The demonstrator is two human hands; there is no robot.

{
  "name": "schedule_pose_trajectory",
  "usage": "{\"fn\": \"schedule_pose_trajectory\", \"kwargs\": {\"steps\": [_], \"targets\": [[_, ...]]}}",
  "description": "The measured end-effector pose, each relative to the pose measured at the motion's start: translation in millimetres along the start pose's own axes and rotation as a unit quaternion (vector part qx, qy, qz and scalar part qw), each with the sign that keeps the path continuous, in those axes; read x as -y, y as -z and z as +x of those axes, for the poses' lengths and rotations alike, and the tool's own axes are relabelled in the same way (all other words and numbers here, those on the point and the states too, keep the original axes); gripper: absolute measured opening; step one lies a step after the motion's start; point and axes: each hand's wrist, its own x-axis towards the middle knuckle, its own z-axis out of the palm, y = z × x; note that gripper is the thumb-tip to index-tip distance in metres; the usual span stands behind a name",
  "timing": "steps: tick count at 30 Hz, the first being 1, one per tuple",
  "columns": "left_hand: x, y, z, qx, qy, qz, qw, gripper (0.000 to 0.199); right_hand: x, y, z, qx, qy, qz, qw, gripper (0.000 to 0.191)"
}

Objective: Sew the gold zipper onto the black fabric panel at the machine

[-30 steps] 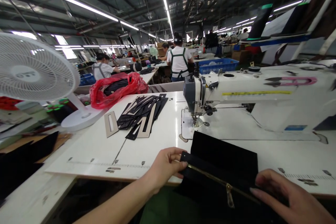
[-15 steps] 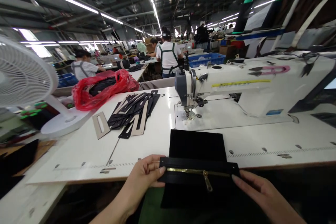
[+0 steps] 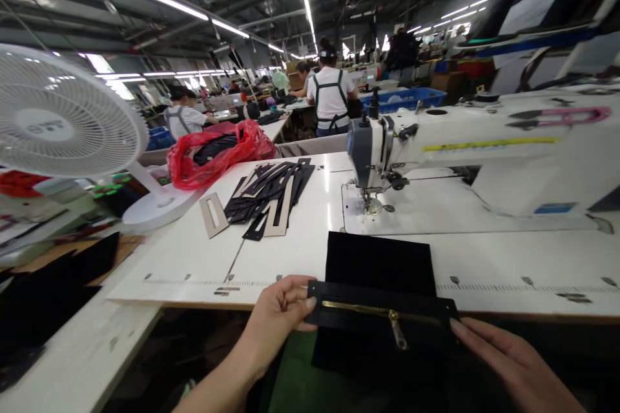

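Note:
A black panel [image 3: 382, 264] lies over the table's front edge, its lower part hanging toward my lap. Across it runs a black strip [image 3: 349, 317] with a gold zipper [image 3: 358, 306]; the zipper pull [image 3: 399, 333] dangles near the right half. My left hand [image 3: 288, 306] pinches the strip's left end between thumb and fingers. At the strip's right end, my right hand [image 3: 489, 342] grips the corner, thumb on top. Beyond the panel stands a white sewing machine [image 3: 484, 161], its needle area [image 3: 372, 203] a little behind the panel's far edge.
A pile of black and beige slotted frames [image 3: 276, 193] lies on the table [image 3: 184, 264]. Behind it is a red plastic bag [image 3: 186, 164]. A white fan [image 3: 68, 116] stands at the left. People in white shirts [image 3: 332, 93] sit or stand farther back, near a blue crate [image 3: 411, 98].
The view has turned left, so the table and machine appear farther right. Both hands still hold the zippered strip, which now tilts slightly down to the right.

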Motion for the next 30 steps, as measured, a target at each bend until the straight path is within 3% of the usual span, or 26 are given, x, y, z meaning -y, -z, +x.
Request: {"fn": "schedule_pose_trajectory", "kwargs": {"steps": [4, 10, 16, 30], "targets": [[0.3, 3.1, 0.1, -0.012, 0.013, 0.008, 1.0, 0.051, 15.9, -5.8, -7.1, 0.064, -0.037, 0.096, 0.993, 0.041], [-1.0, 0.7, -1.3, -0.04, 0.017, 0.008, 0.999, 0.052, 15.2, -6.1, -8.1, 0.036, 0.02, 0.029, 0.999, 0.041], [-0.3, 2.1, -1.2, -0.028, 0.019, 0.012, 0.999, 0.054, 16.1, -4.3, -11.2, 0.042, 0.045, -0.034, 0.998, 0.039], [-0.1, 4.3, -9.4, 0.006, 0.024, 0.01, 1.0, 0.052, 12.5, -6.8, -12.6, 0.037, 0.031, -0.027, 0.998, 0.039]]}}
